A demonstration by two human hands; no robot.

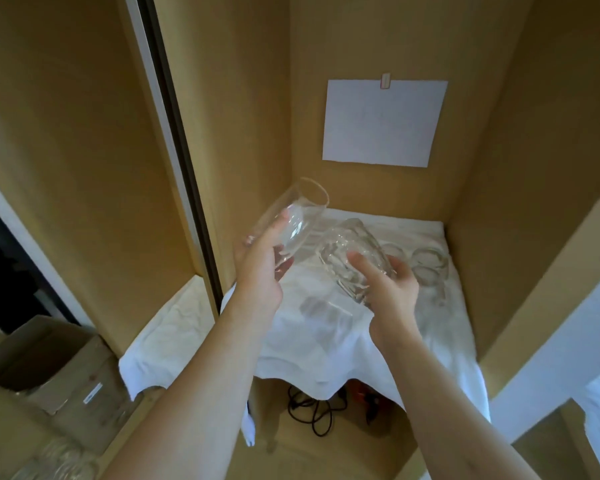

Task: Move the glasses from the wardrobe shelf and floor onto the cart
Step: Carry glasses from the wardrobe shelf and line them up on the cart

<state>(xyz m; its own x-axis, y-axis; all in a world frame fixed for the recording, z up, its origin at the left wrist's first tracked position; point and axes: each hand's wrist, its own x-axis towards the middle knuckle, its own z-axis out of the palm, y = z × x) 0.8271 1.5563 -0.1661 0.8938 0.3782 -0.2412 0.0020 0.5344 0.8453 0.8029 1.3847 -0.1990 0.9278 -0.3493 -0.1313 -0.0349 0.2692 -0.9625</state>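
More glasses [428, 268] on the white cloth [312, 341] were hard to make out — clear rims near the shelf's right wall, another blurred beneath the hands. The left hand [260, 271] gripped a smooth glass [291, 216], tilted, mouth toward the back corner. The right hand [392, 289] held a faceted glass [354, 258] from below, just beside the first. Both hung above the cloth — open room lay toward the shelf's front edge.

Two clear glasses [293, 220] — tilted, held.
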